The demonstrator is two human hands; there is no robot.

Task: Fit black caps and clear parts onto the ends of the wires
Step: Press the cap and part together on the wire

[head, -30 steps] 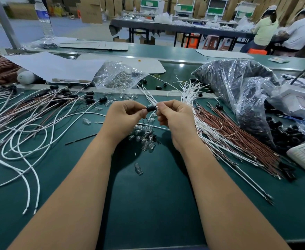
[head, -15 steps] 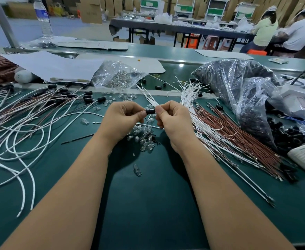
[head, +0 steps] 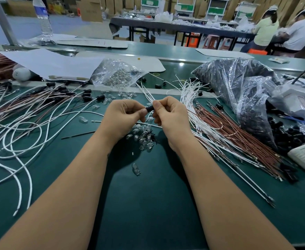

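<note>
My left hand (head: 124, 116) and my right hand (head: 169, 114) meet over the middle of the green table (head: 148, 204) and together pinch a small black cap (head: 149, 108) between their fingertips. White wires run out from behind the hands toward the far side. A heap of clear parts (head: 143, 137) lies just below the hands, and a single clear part (head: 136, 169) lies nearer to me. Capped wires (head: 61, 95) are spread out at the left. A fan of bare white and brown wires (head: 225, 130) lies at the right.
A clear bag of clear parts (head: 115, 73) sits behind the hands. A big plastic bag of black caps (head: 242, 91) stands at the right, loose caps (head: 290, 134) beside it, with a white device (head: 303, 157) at the edge. White paper (head: 54, 64) lies back left. Two people sit far right.
Both hands stay together on the black cap, with the fingers shifting slightly around it. Nothing else on the table has moved.
</note>
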